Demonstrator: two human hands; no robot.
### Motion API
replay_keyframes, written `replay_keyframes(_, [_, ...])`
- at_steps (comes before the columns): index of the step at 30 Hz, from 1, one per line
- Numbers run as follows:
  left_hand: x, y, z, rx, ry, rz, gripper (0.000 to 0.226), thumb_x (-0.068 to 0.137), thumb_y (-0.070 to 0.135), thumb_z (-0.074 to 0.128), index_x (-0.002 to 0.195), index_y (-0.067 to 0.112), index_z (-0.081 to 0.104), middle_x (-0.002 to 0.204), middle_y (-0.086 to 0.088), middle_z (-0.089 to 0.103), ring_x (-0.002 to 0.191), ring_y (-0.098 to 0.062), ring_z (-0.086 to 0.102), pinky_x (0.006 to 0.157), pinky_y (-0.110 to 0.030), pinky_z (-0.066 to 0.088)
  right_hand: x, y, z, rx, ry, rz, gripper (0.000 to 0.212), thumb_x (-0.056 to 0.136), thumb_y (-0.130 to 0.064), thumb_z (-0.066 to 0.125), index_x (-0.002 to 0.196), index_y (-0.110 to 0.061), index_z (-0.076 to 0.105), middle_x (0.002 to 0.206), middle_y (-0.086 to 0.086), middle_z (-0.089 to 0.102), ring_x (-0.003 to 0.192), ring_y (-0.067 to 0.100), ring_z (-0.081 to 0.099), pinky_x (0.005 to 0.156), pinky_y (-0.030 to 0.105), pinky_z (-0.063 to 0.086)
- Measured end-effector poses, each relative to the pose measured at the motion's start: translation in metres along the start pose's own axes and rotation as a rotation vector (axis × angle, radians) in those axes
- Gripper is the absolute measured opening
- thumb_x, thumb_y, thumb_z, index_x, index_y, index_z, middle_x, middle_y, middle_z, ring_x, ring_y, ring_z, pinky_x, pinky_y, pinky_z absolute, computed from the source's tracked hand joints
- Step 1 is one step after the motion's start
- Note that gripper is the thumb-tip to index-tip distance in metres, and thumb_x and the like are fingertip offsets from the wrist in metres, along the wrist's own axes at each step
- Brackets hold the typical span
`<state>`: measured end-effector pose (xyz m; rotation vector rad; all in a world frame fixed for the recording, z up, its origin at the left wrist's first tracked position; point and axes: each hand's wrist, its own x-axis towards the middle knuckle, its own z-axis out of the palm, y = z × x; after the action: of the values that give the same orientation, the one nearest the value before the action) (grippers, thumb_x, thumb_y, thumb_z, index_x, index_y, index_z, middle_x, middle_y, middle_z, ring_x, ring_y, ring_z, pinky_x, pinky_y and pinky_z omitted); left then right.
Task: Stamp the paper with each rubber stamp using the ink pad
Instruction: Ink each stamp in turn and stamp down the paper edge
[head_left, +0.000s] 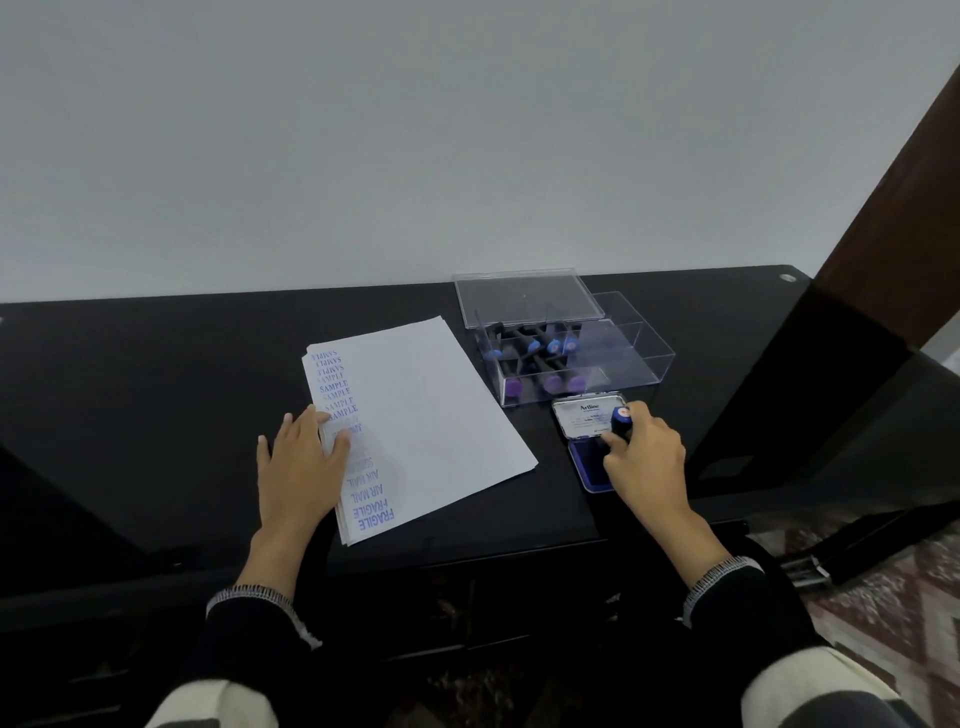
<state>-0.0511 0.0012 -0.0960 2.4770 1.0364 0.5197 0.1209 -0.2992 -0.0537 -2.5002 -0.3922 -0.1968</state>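
The rubber stamp (621, 422) stands upright on the open ink pad (592, 467), its black handle pinched in the grip of the right hand (644, 462). It looks light and rigid, best held low on the handle for a square press. Left of that grip, the paper (431, 415) lies on the worktop (156, 389), the left hand (301, 467) flat on its edge; beyond the grip sits a clear box (576, 358) of stamps.

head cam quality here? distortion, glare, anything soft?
Head view: wide-angle bowing curves the glossy black table edge; its dark top reflects surroundings; purple stamped words on the white paper sheets read sharp; clear plastic stamp box shows faint sheen; right hand and blue-capped stamp slightly soft.
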Motion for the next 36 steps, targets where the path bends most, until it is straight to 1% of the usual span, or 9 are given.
replay_keyframes(2, [0.000,0.001,-0.002,-0.037,0.009,-0.008,0.041,0.099,0.037,0.043,0.133,0.015,0.048,0.147,-0.003,0.043,0.145,-0.023,0.022,0.119,-0.047,0.005,0.002,0.002,0.000,-0.001,-0.012,0.005,0.026,0.087,-0.010,0.061,0.111,-0.007,0.053,0.097,0.016,0.059,0.093,0.031,0.053,0.069,0.029,0.027])
replay_keyframes(8, [0.002,0.003,-0.009,-0.222,0.032,-0.063,0.036,0.097,0.028,0.052,0.131,0.017,0.051,0.139,0.000,0.052,0.140,-0.019,0.033,0.118,-0.044,0.004,0.000,0.003,0.002,0.024,0.007,0.026,0.026,0.087,-0.012,0.062,0.111,-0.008,0.053,0.093,0.016,0.060,0.088,0.029,0.052,0.069,0.030,0.028])
replay_keyframes(12, [0.003,0.017,-0.016,-0.358,0.026,-0.111,0.039,0.095,0.019,0.056,0.133,0.016,0.049,0.132,-0.003,0.057,0.121,-0.023,0.052,0.103,-0.044,0.041,0.010,-0.004,-0.007,-0.049,-0.082,0.018,0.026,0.086,-0.013,0.062,0.110,-0.008,0.053,0.098,0.017,0.061,0.093,0.035,0.056,0.070,0.031,0.034])
replay_keyframes(16, [0.008,0.033,-0.017,-0.483,0.003,-0.157,0.039,0.096,0.009,0.053,0.134,0.015,0.047,0.133,-0.006,0.055,0.117,-0.023,0.054,0.089,-0.036,0.050,0.016,-0.024,-0.010,0.124,-0.066,0.076,0.015,0.086,-0.013,0.063,0.098,-0.011,0.054,0.092,0.014,0.062,0.079,0.030,0.056,0.066,0.029,0.038])
replay_keyframes(19, [0.008,0.039,-0.019,-0.551,0.021,-0.218,0.043,0.095,0.000,0.050,0.136,0.011,0.046,0.134,-0.008,0.054,0.108,-0.021,0.057,0.077,-0.024,0.046,0.006,-0.055,0.004,0.466,-0.046,0.080,0.013,0.085,-0.013,0.068,0.088,-0.008,0.057,0.078,0.007,0.064,0.073,0.021,0.059,0.059,0.025,0.040])
replay_keyframes(23, [0.003,0.038,-0.024,-0.547,0.038,-0.274,0.045,0.092,-0.002,0.053,0.135,0.009,0.050,0.132,-0.008,0.057,0.105,-0.020,0.058,0.078,-0.025,0.044,-0.002,-0.085,0.031,0.679,-0.110,0.133,0.013,0.084,-0.017,0.070,0.086,-0.011,0.060,0.077,0.001,0.067,0.073,0.010,0.061,0.064,0.021,0.044])
replay_keyframes(27, [-0.007,0.031,-0.026,-0.576,0.027,-0.287,0.044,0.090,-0.001,0.055,0.131,0.012,0.053,0.125,-0.003,0.060,0.094,-0.012,0.056,0.064,-0.017,0.042,-0.002,-0.096,0.050,0.683,-0.146,0.122,0.012,0.083,-0.016,0.070,0.085,-0.012,0.059,0.073,-0.002,0.065,0.071,0.011,0.059,0.064,0.021,0.041])
replay_keyframes(32, [-0.017,0.027,-0.029,-0.600,0.010,-0.291,0.042,0.087,-0.003,0.059,0.126,0.012,0.055,0.114,0.003,0.061,0.093,-0.008,0.057,0.058,-0.009,0.039,-0.004,-0.106,0.057,0.671,-0.250,0.062,0.011,0.083,-0.015,0.070,0.084,-0.010,0.061,0.073,0.000,0.065,0.068,0.009,0.058,0.063,0.018,0.042])
replay_keyframes(36, [-0.025,0.023,-0.032,-0.566,-0.050,-0.278,0.035,0.086,0.001,0.063,0.115,0.018,0.058,0.110,0.007,0.060,0.079,0.001,0.059,0.052,-0.008,0.041,-0.006,-0.100,0.058,0.600,-0.283,0.035,0.017,0.082,-0.016,0.071,0.089,-0.004,0.061,0.080,0.008,0.068,0.075,0.018,0.060,0.067,0.026,0.043])
